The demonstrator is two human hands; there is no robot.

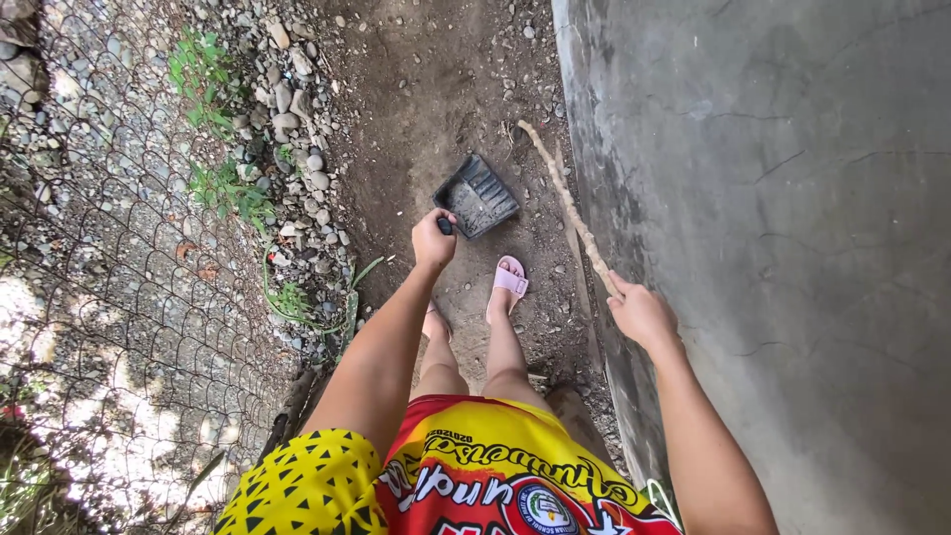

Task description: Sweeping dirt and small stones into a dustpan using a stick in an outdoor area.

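The left hand (pixel 433 241) is closing tightly around the handle of a dark dustpan (pixel 476 196) lying on the dirt. The right hand (pixel 642 313) is gripping a thin wooden stick (pixel 570 205) beside the concrete wall (pixel 783 228).

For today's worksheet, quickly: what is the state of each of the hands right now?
Left hand: closed around the handle of the black dustpan.
Right hand: closed on the end of a long wooden stick, beside the concrete wall.
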